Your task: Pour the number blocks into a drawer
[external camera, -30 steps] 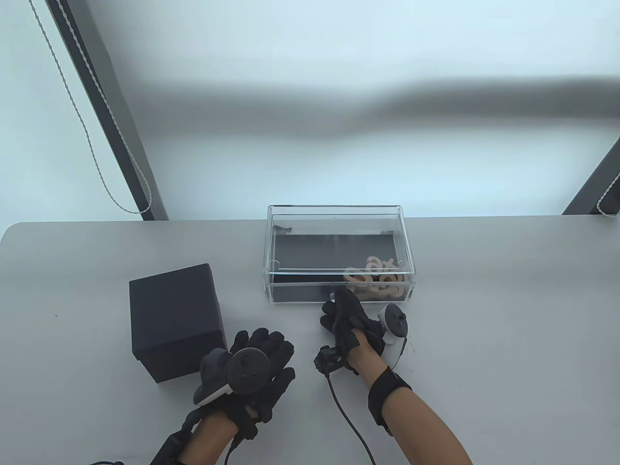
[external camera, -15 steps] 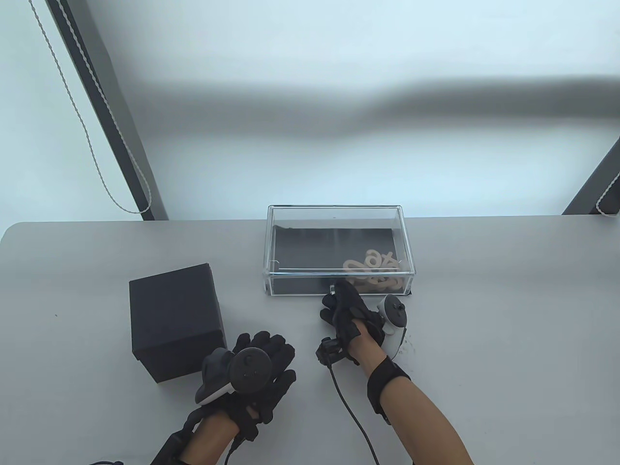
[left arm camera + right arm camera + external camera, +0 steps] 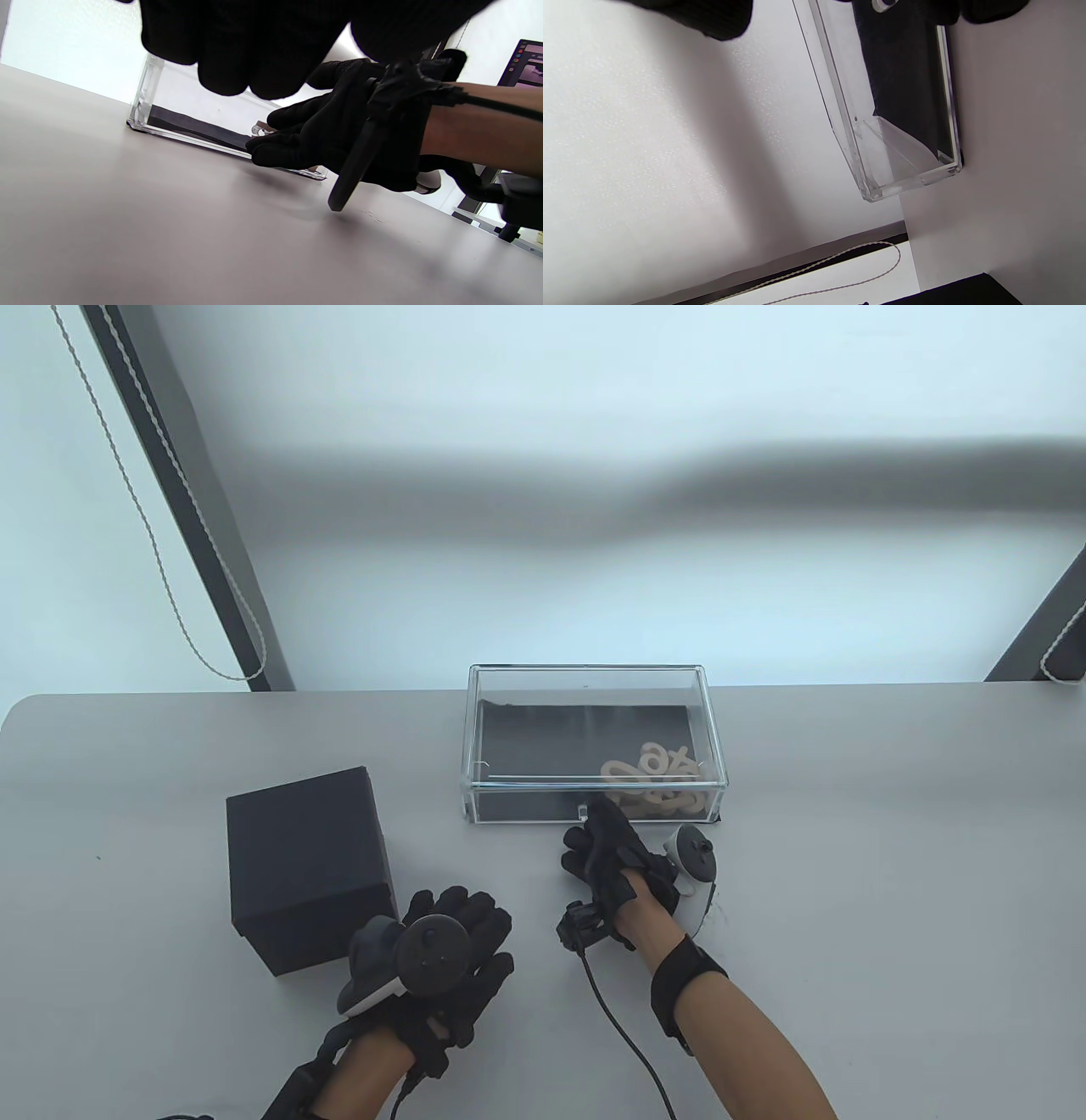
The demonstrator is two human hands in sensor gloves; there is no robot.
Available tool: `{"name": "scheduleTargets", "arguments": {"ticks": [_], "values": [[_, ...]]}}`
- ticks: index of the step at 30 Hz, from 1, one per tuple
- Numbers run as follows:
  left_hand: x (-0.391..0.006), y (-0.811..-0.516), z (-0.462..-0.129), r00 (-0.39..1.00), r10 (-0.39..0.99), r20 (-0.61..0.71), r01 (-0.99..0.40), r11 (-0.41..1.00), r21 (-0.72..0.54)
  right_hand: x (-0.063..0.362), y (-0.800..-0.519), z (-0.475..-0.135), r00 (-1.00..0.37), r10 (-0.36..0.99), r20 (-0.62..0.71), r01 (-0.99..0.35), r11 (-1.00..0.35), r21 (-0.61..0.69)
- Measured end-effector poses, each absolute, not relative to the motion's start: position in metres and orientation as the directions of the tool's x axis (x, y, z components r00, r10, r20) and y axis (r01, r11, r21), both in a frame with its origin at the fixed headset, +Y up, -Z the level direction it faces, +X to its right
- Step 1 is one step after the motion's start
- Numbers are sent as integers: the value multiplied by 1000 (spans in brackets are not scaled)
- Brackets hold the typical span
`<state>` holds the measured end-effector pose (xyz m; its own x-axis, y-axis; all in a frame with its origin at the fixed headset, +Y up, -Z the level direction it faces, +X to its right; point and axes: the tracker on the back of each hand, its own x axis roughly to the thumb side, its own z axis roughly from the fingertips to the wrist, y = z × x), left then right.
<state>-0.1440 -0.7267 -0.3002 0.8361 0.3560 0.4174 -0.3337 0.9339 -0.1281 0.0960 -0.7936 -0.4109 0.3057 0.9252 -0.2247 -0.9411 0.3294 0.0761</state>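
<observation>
A clear acrylic case holds a black-lined drawer, slid in. Several pale wooden number blocks lie in its right front part. My right hand reaches to the drawer's front and pinches its small clear knob with its fingertips; the left wrist view shows the hand at the knob. My left hand rests flat on the table, fingers spread, holding nothing, just right of a black box. The case's left end shows in the right wrist view.
The black box stands at the front left, its corner touching my left hand's tracker. A cable trails from my right wrist toward the front edge. A beaded cord hangs behind the table at the left.
My right hand has pushed forward and the drawer has slid into the case, carrying the number blocks back with it. My left hand has barely moved.
</observation>
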Motion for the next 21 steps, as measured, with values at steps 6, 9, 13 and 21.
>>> {"name": "scheduleTargets", "arguments": {"ticks": [6,9,13,21], "values": [[-144,-728,-300,836,357,416,-333,934,-131,101,-786,-397,307,926,-219,-936,336,108],[-144,-728,-300,836,358,417,-333,933,-134,106,-783,-388,306,927,-218,-935,335,114],[-144,-728,-300,836,358,417,-333,933,-134,116,-778,-374,300,929,-216,-935,332,126],[-143,-730,-299,836,365,410,-333,931,-149,144,-775,-347,292,929,-226,-936,326,132]]}}
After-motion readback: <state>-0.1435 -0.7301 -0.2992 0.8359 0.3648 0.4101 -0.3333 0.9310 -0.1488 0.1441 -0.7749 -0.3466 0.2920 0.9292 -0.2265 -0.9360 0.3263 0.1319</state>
